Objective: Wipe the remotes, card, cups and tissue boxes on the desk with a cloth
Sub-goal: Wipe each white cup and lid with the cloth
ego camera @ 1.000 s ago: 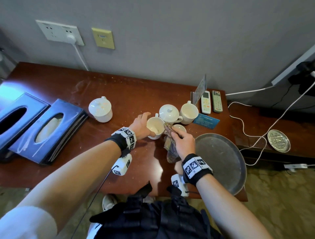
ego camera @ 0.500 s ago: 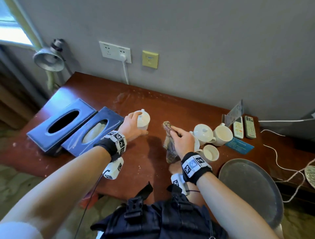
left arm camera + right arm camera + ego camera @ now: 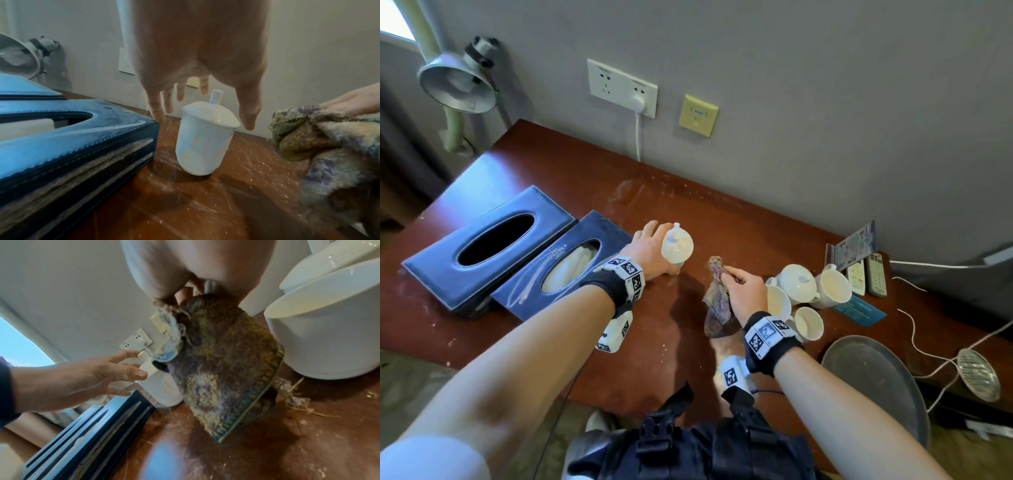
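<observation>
While the desk (image 3: 592, 192) carries two blue tissue boxes (image 3: 493, 250) at its left, the left hand (image 3: 649, 251) hovers open-fingered over a lidded white cup (image 3: 677, 247) beside them, and the right hand (image 3: 744, 291) grips a bunched cloth (image 3: 717, 308).

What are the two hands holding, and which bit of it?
The right hand pinches the cloth by its bunched top; the rest hangs down. The left hand holds nothing: its fingers are spread around the lidded cup.
</observation>
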